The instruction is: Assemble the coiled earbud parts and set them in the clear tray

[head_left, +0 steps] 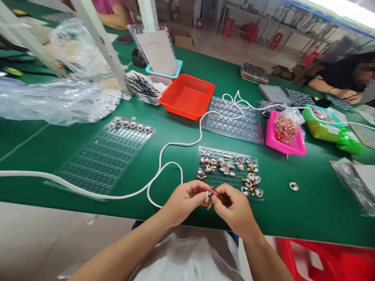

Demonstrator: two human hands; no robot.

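white part [207, 196] sits pinched in the left hand [187, 200], likely tweezers [220, 194] clamped in the right hand [236, 207], by the table's near edge [272, 231].

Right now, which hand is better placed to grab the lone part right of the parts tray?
Right, probably: the right hand is nearer the lone part, though it seems to hold a thin dark tool. The left hand is farther off, pinching a small white part.

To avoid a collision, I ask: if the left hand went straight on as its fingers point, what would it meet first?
Likely the right hand, close ahead of the left hand; depth is unclear.
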